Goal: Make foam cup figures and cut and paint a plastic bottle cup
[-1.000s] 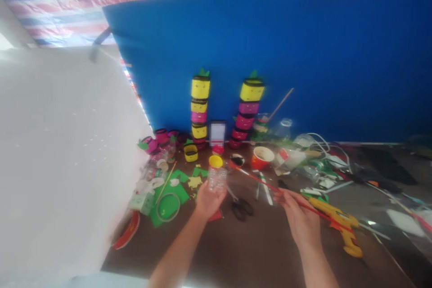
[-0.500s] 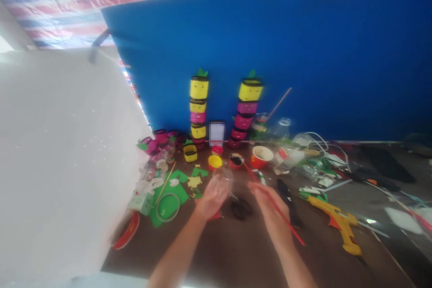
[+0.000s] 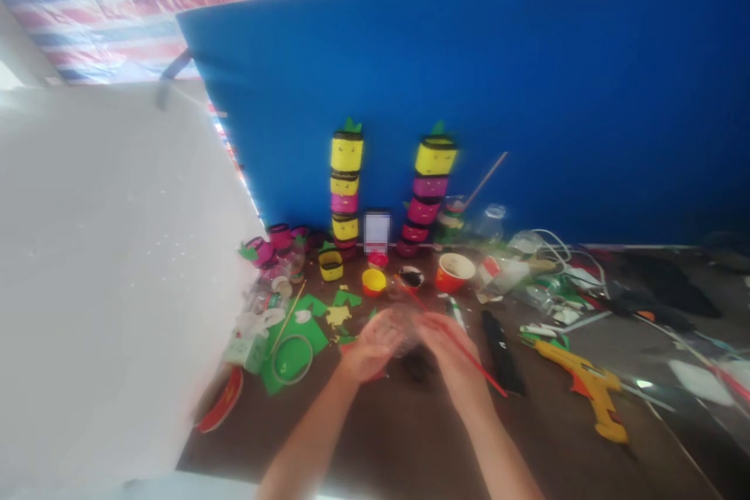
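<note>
My left hand [image 3: 378,344] is closed around a clear plastic piece [image 3: 405,320], perhaps a cut bottle part; its outline is blurred. A thin red-handled paintbrush [image 3: 477,363] slants through my right hand [image 3: 448,348], whose fingers are closed on it right beside the plastic piece. The brush's upper end points toward a small cup of dark paint [image 3: 412,276]. A cup of yellow paint [image 3: 373,281] stands to the left of it. Under my hands lie black-handled scissors [image 3: 417,366], partly hidden.
Two stacks of yellow and magenta pots, left [image 3: 345,187] and right [image 3: 423,199], stand against the blue board [image 3: 527,78]. A red paper cup [image 3: 455,273], a yellow glue gun [image 3: 586,387], a tape roll [image 3: 293,359] on green sheets [image 3: 319,336] and plastic scraps surround my hands.
My right hand has moved left with the paintbrush, up to the clear plastic piece. My left hand has shifted slightly right and stays closed on the piece.
</note>
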The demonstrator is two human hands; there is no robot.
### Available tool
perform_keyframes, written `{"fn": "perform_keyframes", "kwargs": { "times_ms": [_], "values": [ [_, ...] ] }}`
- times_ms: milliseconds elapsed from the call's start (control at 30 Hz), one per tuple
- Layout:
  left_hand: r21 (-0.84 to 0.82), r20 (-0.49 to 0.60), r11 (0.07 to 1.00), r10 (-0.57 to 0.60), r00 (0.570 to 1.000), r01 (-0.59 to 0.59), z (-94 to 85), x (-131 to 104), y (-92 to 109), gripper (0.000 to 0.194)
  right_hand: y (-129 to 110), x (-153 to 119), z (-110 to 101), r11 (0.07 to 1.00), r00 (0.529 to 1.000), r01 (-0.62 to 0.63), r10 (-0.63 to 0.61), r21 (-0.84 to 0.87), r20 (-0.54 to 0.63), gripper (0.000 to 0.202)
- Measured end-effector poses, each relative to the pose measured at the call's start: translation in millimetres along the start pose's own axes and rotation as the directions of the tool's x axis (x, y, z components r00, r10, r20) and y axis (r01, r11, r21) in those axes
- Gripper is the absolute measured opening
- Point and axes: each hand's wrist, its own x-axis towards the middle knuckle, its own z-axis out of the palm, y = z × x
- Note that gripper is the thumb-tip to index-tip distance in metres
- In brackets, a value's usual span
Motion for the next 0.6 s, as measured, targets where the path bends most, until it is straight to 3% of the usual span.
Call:
{"fn": "perform_keyframes", "kwargs": {
  "times_ms": [100,233,367,600],
  "values": [
    [-0.015,0.017,1.000,-0.005,1.000,0.006,0.8,0,1,0.076,-1,-2,-1,1.000,1.000,0.029,-0.029,0.006,0.007,0.039],
    [-0.010,0.028,1.000,-0.028,0.999,0.029,3.4,0,4,0.064,-7,-10,3,0.998,0.998,0.066,-0.066,-0.002,0.000,0.035],
    [-0.013,0.018,0.999,-0.036,0.999,0.037,6.3,-2,6,0.061,-12,-16,1,0.993,0.991,0.107,-0.111,-0.051,-0.075,0.034],
    [-0.048,-0.087,0.998,0.025,0.996,-0.029,9.1,-4,6,0.063,-2,-14,-37,0.973,0.949,0.206,-0.225,-0.107,-0.220,0.031]
  ]
}}
